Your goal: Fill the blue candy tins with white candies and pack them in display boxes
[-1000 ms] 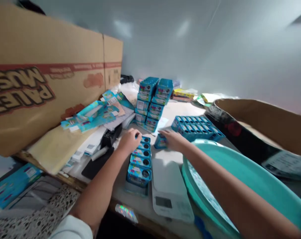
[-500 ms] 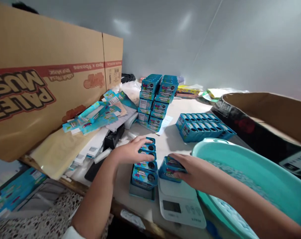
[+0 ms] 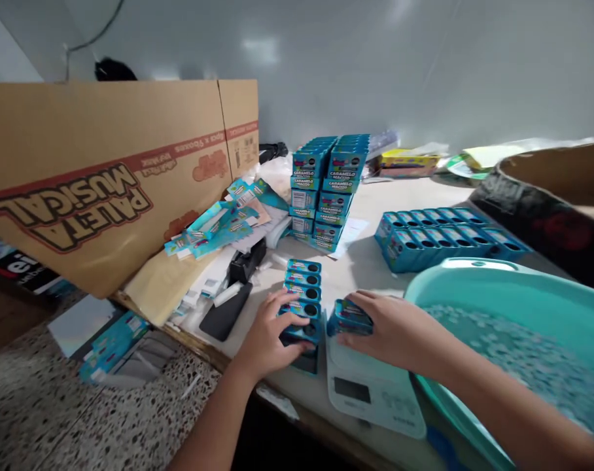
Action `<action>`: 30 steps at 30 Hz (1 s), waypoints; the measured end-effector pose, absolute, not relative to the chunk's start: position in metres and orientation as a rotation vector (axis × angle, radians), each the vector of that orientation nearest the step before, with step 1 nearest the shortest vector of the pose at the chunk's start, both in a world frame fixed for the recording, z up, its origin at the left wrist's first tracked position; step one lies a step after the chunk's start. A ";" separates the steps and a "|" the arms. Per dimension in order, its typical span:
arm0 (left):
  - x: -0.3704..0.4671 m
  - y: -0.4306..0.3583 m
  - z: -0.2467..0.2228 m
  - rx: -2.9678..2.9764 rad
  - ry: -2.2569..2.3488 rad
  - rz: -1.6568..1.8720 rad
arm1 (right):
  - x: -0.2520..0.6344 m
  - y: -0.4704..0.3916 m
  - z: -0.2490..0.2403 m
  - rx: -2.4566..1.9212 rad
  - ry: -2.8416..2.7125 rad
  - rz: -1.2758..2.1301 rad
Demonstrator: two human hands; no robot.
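Note:
Printed "Caramelo Macizo", several small blue candy boxes (image 3: 303, 278) stand in a row in a shallow blue tray (image 3: 307, 362) near the table edge. My left hand (image 3: 267, 337) is curled over the nearest box of that row, thumb at its front and fingers across the top. To the right, my right hand (image 3: 380, 324) grips another blue candy box (image 3: 343, 317) between thumb and fingers. That box is at the far end of a white digital scale (image 3: 375, 400); whether it rests on the pan I cannot tell.
A turquoise tub (image 3: 424, 386) of small wrapped pieces stands right of the scale. Behind are stacked blue display boxes (image 3: 329, 212) and a block of small boxes (image 3: 400, 255). A large carton (image 3: 179, 131), flat packaging (image 3: 218, 226) and a dark phone-like slab (image 3: 226, 314) lie leftward.
My left hand has come down and nearer, from above the row onto its nearest box. My right hand still holds its box by the scale. The view has turned slightly left.

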State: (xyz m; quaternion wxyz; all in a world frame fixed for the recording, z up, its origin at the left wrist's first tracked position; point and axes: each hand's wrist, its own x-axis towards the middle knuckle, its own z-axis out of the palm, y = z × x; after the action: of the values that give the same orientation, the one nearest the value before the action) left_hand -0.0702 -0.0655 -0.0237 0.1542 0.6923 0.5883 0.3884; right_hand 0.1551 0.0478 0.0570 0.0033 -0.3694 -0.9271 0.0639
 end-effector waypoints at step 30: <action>-0.092 0.080 -0.024 1.255 1.271 1.333 | 0.239 0.095 0.015 -1.802 -2.839 0.500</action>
State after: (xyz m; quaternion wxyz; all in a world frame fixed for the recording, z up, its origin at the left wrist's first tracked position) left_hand -0.0921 0.0799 -0.0238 0.4408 0.5054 0.5117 0.5371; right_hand 0.2393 0.0955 0.0146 -0.1285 -0.5257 -0.8281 0.1460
